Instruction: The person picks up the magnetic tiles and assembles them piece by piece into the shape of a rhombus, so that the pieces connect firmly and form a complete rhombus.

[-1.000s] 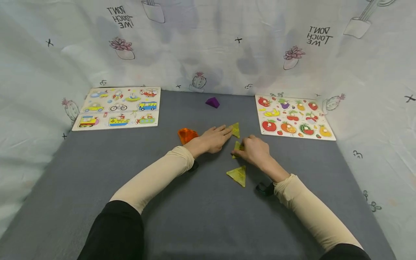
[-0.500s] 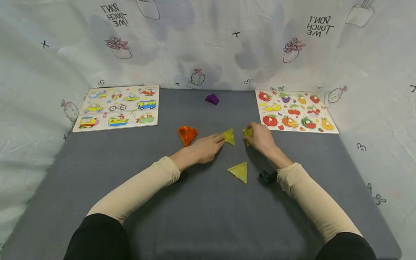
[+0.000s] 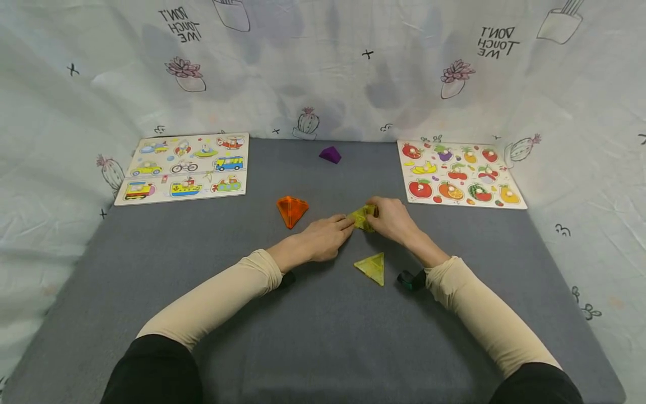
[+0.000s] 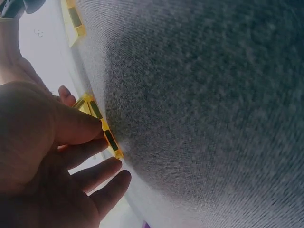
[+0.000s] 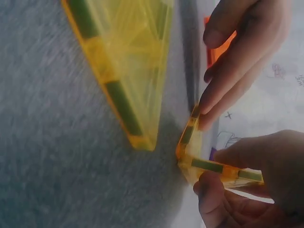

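With thumb and finger my right hand (image 3: 396, 221) pinches a yellow triangular magnetic tile (image 5: 209, 165), raised at an angle from the table. Its edge meets a second yellow magnetic tile (image 5: 187, 135) at a corner; whether they are joined I cannot tell. The fingers of my left hand (image 3: 320, 238) lie nearly straight and touch that second tile from the left, their thumb apart from it in the right wrist view. Nearer to me lies a third yellow triangular tile (image 3: 372, 268), flat on the table and touched by neither hand.
An orange faceted tile piece (image 3: 291, 210) sits left of the hands, a small purple one (image 3: 330, 155) at the back. A vehicle puzzle board (image 3: 184, 168) lies back left, a fruit puzzle board (image 3: 459, 175) back right. A printed cloth (image 3: 333, 73) hangs behind the grey table (image 3: 323, 348).
My right hand first carried its yellow tile back and to the right, then brought it left against the other tile. My left hand slid that other tile slightly toward me.
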{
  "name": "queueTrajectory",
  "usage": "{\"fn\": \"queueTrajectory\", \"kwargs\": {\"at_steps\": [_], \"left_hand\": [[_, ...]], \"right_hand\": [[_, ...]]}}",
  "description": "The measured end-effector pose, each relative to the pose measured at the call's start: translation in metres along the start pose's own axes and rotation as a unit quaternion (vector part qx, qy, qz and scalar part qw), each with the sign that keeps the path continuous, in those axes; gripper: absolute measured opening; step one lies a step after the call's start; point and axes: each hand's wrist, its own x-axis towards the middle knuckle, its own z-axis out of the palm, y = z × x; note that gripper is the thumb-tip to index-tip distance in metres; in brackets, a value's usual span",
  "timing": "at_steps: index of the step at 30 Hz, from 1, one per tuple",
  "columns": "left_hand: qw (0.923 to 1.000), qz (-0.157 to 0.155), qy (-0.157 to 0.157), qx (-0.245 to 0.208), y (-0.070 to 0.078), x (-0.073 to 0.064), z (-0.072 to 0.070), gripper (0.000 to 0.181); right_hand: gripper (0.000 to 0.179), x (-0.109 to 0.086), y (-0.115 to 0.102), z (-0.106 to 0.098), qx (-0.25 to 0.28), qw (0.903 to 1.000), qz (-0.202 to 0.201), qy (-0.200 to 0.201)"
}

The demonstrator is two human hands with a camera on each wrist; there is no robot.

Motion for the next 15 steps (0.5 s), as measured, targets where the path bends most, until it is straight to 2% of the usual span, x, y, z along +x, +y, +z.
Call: {"fn": "queueTrajectory", "kwargs": {"at_steps": [4,8,10,12,15], "left_hand": [[0.9999,-0.004,0.009,0.006,0.000,-0.002,0.002,0.047],[0.9986,0.005,0.049,0.020,0.004,-0.006,0.005,0.043],[0.9967,0.033,0.071,0.019,0.007,-0.008,0.005,0.040],[0.9942,0.074,0.077,0.016,0.013,-0.009,0.005,0.037],[0.9887,0.137,0.055,0.023,0.023,-0.008,0.004,0.039]], "right_hand": [[0.037,-0.001,-0.002,0.002,-0.019,0.9998,-0.005,-0.001],[0.038,-0.002,-0.002,0.004,-0.037,0.9991,-0.017,0.008],[0.038,-0.003,-0.002,0.004,-0.040,0.9988,-0.023,0.015],[0.037,-0.003,-0.003,0.005,-0.037,0.9987,-0.027,0.022],[0.037,-0.004,-0.002,0.004,-0.038,0.9987,-0.026,0.024]]}}
